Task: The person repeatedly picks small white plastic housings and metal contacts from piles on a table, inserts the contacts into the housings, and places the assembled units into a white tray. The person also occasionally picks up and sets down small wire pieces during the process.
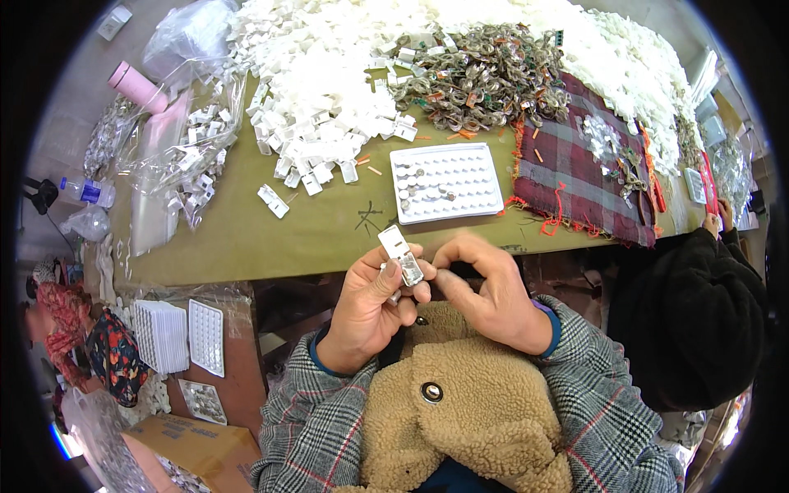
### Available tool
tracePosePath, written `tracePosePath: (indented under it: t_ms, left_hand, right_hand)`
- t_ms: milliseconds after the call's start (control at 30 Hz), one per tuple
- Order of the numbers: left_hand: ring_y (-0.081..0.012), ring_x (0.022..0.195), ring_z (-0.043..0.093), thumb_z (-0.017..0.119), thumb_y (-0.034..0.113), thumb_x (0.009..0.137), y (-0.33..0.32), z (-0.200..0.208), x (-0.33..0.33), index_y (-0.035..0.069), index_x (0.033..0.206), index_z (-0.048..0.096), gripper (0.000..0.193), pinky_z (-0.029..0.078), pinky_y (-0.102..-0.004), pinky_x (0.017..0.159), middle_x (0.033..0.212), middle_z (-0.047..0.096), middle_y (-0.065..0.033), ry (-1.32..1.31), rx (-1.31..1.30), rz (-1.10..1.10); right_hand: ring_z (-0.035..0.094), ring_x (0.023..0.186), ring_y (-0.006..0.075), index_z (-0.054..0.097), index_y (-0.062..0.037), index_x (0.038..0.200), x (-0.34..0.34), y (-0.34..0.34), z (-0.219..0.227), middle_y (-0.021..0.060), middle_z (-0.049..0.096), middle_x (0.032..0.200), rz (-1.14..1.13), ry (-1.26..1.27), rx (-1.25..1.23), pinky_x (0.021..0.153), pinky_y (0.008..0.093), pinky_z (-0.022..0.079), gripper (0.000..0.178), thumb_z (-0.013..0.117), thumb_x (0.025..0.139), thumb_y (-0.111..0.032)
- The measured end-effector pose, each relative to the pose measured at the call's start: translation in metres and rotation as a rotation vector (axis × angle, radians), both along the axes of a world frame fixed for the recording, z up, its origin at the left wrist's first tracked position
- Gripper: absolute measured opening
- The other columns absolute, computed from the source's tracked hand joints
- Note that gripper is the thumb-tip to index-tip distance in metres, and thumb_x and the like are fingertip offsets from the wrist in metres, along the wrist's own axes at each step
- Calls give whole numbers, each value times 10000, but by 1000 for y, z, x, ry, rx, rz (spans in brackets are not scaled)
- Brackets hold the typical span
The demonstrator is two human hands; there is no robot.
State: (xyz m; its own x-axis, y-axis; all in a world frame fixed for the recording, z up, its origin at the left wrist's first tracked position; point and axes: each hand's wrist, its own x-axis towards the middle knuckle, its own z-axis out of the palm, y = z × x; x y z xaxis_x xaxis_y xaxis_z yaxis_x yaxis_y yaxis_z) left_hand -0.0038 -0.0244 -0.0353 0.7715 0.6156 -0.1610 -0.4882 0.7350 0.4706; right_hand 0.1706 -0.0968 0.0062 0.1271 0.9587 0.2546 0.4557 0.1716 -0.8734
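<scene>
A small white plastic casing point(394, 241) with a slot and a silvery metallic lower part is held upright between the thumb and fingers of my left hand point(359, 308). More white plastic shows lower among those fingers, too hidden to name. My right hand point(491, 294) is beside it, with thumb and index finger curled together near the casing's lower end. Whatever is in that pinch, if anything, is too small to tell. Just beyond my hands lies a white tray point(472, 205) with rows of round pegs and a few small metallic discs on it.
White casings point(312, 123) are heaped on the green table point(329, 226), and one casing point(273, 201) lies apart. A pile of clear-wired parts point(485, 78) sits beside a plaid cloth point(575, 156). A pink bottle point(137, 86) stands left; another person point(690, 320) works at right.
</scene>
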Motion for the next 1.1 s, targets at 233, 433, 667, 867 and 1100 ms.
tracePosePath:
  t_ms: [233,433,667,867,1100]
  left_hand:
    - [-186,754,711,637,68,960,-10,-2,0,-36,1113,612,187,625,-279,629,915,711,-140,277,249,13]
    - [-195,788,721,655,67,948,-14,-3,1,-33,1041,636,138,626,-277,660,950,714,-144,324,224,-89]
    - [-218,816,728,604,111,988,13,-2,-1,-40,1104,591,191,625,-276,661,1003,698,-210,179,87,14]
    - [-223,817,727,619,110,979,27,-5,-2,-39,1086,584,187,626,-281,651,999,696,-214,179,47,-8]
    - [-213,833,722,605,105,986,39,-9,-5,-31,1105,579,182,632,-283,667,1023,687,-206,106,3,-3]
  right_hand:
    - [607,659,253,597,3,889,-6,-7,0,123,580,774,-18,7,101,595,329,498,172,713,770,45]
    - [621,660,188,606,16,886,-2,-11,-3,105,610,746,-25,63,-58,597,300,501,156,722,783,26]
    - [604,760,256,720,-16,967,31,39,-23,100,618,859,-268,-409,253,669,342,486,200,745,772,17]
    - [521,806,269,731,-42,945,27,62,-34,76,568,846,-250,-613,202,720,382,427,244,790,710,-72]
    - [606,816,281,708,3,941,30,73,-28,105,618,863,-181,-315,211,705,364,506,197,708,753,63]
